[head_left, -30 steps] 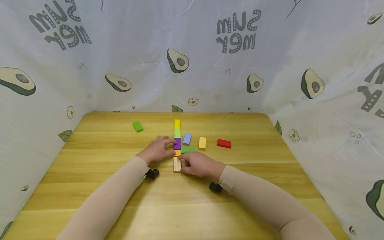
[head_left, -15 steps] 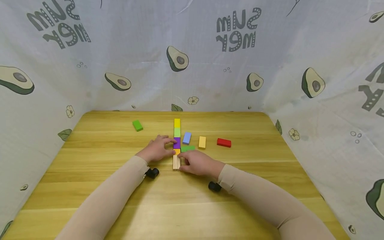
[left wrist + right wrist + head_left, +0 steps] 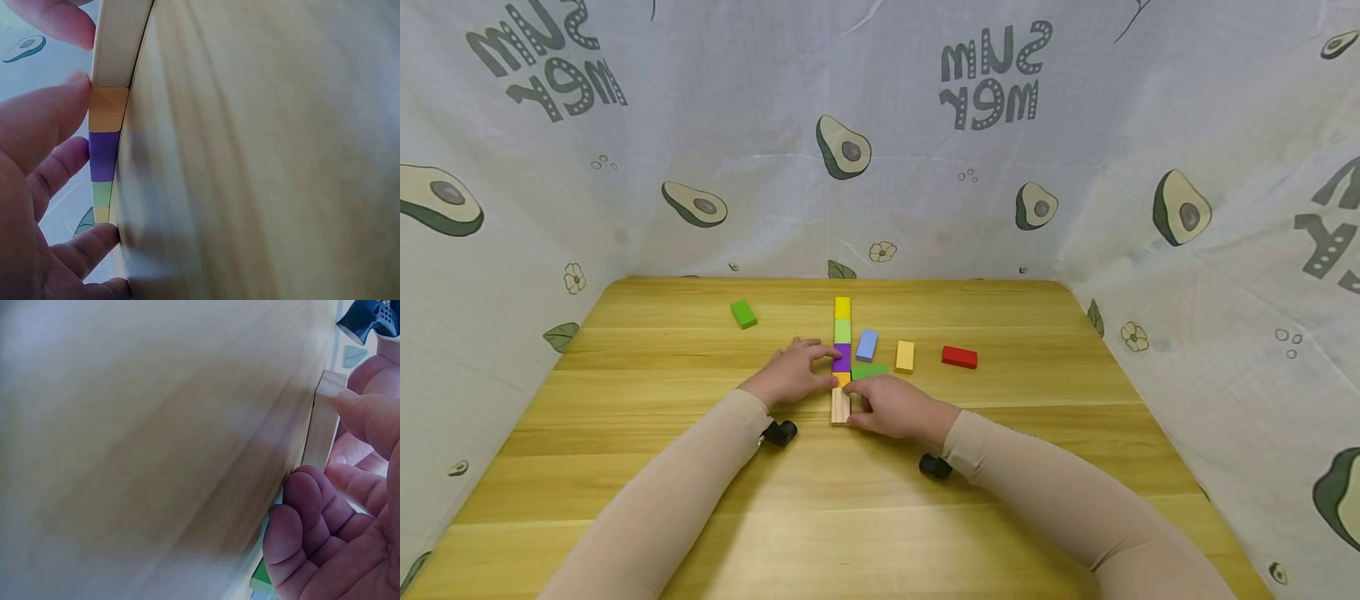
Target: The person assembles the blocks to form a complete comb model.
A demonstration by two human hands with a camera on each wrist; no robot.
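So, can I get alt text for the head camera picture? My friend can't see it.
A person's left hand touches a purple block and an orange block in a five-block row, and the right hand the plain wooden block at its near end. Elsewhere on the wood-grain table lie two green blocks, a blue block, a yellow block and a red block.

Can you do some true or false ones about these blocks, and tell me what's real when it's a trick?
1. The purple block sits between the light green block and the orange block. True.
2. The bright yellow block is the block nearest the person. False: the plain wooden block is nearest; the bright yellow block is beyond the light green block.
3. The red block is the farthest right of all the blocks. True.
4. The blue block is on top of the red block. False: the blue block lies on the table, apart from the red block.
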